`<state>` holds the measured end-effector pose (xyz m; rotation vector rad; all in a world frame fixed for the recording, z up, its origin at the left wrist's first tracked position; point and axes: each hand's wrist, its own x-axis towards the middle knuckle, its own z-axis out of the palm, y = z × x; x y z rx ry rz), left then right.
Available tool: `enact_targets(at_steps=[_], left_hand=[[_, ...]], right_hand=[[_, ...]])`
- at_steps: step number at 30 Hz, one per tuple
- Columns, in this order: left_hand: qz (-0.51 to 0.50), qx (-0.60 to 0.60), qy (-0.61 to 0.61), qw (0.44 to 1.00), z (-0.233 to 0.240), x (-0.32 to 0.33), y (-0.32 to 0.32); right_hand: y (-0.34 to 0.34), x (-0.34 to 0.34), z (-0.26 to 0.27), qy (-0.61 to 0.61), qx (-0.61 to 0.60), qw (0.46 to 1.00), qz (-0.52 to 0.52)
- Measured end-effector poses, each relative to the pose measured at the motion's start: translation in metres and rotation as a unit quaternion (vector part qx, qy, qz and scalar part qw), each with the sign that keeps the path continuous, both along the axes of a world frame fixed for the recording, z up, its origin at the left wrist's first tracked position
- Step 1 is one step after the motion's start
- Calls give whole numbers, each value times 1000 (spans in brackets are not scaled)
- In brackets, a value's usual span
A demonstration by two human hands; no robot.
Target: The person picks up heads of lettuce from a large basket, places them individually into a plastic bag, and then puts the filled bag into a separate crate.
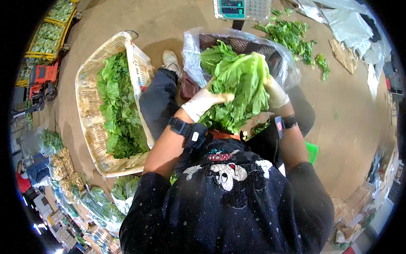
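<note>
A large head of leafy green lettuce (236,85) is held up between both hands, over my lap. My left hand (206,101), in a whitish glove, grips its left side with the thumb laid across the leaves. At its right side my right hand (275,92), gloved too, closes round the stem end; its fingers are partly hidden behind the leaves. Just beyond stands a dark mesh crate lined with a clear plastic bag (193,63). More greens (212,60) show inside the bag's mouth.
A dirty white plastic basket (88,127) of leafy greens (119,108) stands at my left. A digital scale (233,9) is beyond the bag. Loose leaves (293,39) and plastic sheeting (345,25) lie on the floor at far right. Bagged vegetables (101,203) sit behind left.
</note>
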<state>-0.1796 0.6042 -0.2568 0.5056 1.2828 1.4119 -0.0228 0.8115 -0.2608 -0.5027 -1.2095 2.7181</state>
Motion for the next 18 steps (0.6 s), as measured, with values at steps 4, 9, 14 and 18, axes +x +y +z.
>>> enact_targets(at_steps=[4, 9, 14, 18], left_hand=[[89, -15, -126, 988, -4, 14, 10], [118, -64, -99, 986, -5, 18, 17], [67, 6, 67, 995, -10, -3, 35], [3, -156, 622, 767, -50, -41, 46]], right_hand=[[3, 1, -12, -5, -109, 993, -35], [-8, 3, -37, -11, 180, 983, 22], [21, 2, -48, -45, -36, 996, -63], [100, -14, -52, -102, 256, 959, -67]])
